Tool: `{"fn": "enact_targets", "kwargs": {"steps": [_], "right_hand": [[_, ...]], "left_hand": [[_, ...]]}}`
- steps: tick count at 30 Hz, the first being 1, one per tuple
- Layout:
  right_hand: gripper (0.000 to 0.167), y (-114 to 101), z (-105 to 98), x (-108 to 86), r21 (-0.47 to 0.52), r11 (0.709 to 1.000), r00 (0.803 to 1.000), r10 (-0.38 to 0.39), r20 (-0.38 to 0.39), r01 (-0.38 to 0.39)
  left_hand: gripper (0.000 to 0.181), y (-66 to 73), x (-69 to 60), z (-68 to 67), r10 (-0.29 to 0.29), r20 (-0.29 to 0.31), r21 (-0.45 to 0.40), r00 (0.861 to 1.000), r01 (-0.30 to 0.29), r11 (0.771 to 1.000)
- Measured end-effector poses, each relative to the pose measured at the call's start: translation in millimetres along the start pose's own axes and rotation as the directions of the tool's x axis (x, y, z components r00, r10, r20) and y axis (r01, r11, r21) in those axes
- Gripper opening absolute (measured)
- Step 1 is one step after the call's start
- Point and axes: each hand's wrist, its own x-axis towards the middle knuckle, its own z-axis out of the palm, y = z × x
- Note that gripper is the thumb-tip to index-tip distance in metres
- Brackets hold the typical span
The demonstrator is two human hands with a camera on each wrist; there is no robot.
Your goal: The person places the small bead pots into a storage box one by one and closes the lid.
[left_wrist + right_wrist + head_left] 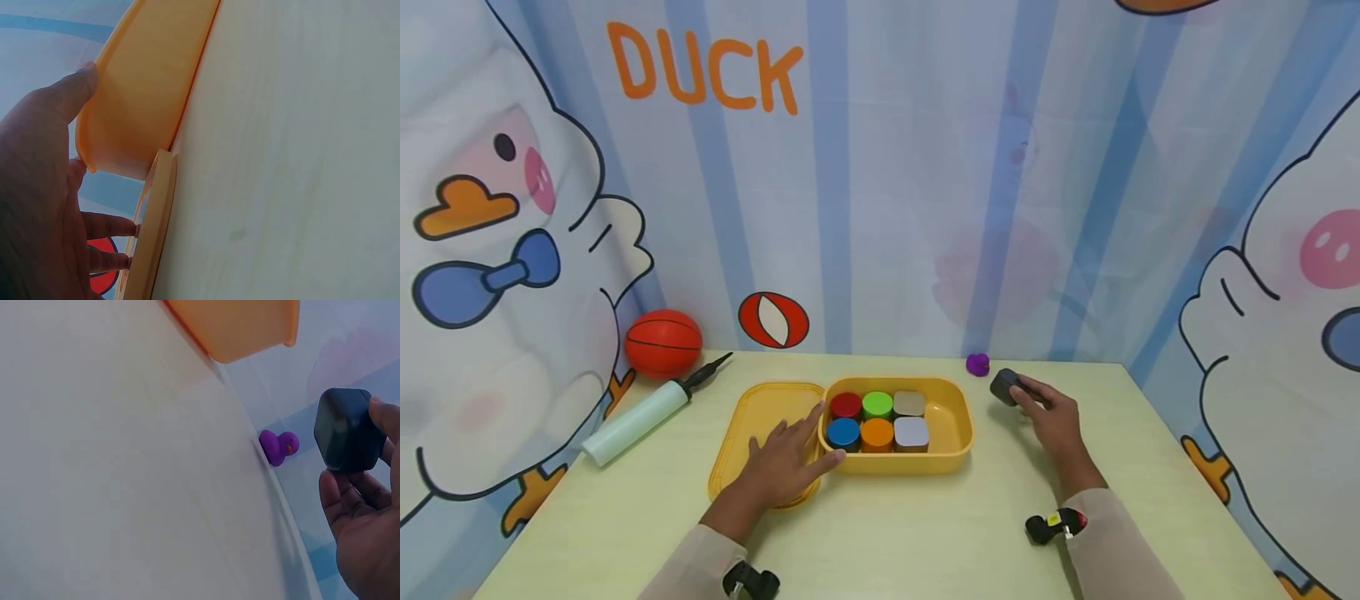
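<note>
A yellow box stands mid-table, with a red, a green and a beige lid in its back row. In front of those sit a blue, an orange and a white lid; its right end shows bare floor. My left hand is spread at the box's left end, thumb and index at its rim, other fingers over the flat yellow lid. Off to the right, my right hand pinches a small black rounded block above the table.
A purple toy duck stands at the table's back edge, behind the right hand. At the back left are a red ball and a pale green hand pump with a black nozzle. A duck-printed curtain hangs behind the table.
</note>
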Motion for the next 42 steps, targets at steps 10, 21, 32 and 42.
{"fn": "enact_targets", "kwargs": {"steps": [10, 21, 32, 42], "right_hand": [[0.041, -14.1, 8.6, -14.2, 0.059, 0.990, 0.990, -0.134, 0.049, 0.131], [0.039, -25.9, 25.8, -24.0, 0.162, 0.957, 0.965, -0.254, 0.069, 0.240], [0.040, -32.2, 41.6, -28.1, 0.039, 0.927, 0.915, -0.375, 0.150, 0.373], [0.042, -33.9, 45.2, -29.6, -0.082, 0.930, 0.912, -0.329, 0.246, 0.358]], "left_hand": [[0.095, -1.4, 1.2, 1.0, 0.007, -0.005, 0.007, 1.000, -0.007, 1.000], [0.095, 1.2, 0.9, -0.8, -0.002, 0.000, 0.008, 1.000, 0.002, 1.000], [0.096, 2.3, -0.5, -2.1, -0.009, 0.006, 0.004, 1.000, 0.009, 1.000], [0.096, 1.4, -0.6, -0.5, -0.012, 0.010, 0.001, 1.000, 0.012, 1.000]]}}
